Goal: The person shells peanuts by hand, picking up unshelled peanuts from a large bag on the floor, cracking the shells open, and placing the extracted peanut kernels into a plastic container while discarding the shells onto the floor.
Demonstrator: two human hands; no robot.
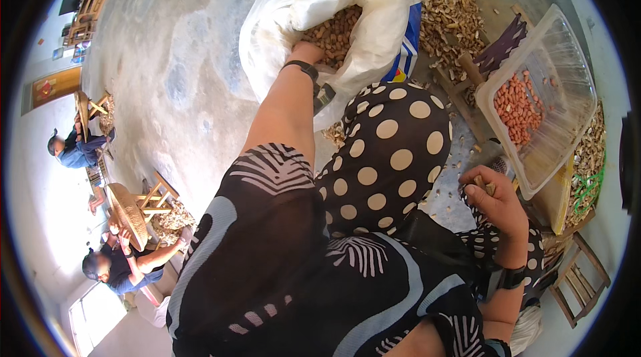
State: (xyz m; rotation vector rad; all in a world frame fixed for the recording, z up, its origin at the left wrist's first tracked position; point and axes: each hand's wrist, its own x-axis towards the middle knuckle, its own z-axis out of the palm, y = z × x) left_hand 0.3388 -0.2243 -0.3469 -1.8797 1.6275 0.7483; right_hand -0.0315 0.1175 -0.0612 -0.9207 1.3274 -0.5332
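Note:
A large white woven sack [270, 21] with its rim rolled outward stands before me. It holds many unshelled peanuts [338, 36]. My left hand [307, 51] reaches into its mouth and touches the peanuts; the fingertips are hidden, so what they grasp does not show. At my right side, my right hand [493, 199] has its fingers curled around peanut pods or shells [484, 185]. Just beyond that hand, a clear plastic tub [566, 102] sits tilted, with shelled reddish peanut kernels [518, 109] gathered on one side.
A heap of empty peanut shells [445, 6] lies beside the sack. The tub rests near a wooden frame [463, 102]. A small wooden chair [578, 277] stands by the right wall. Two people [122, 267] sit at the left with woven trays [125, 214] and wooden stools [157, 199].

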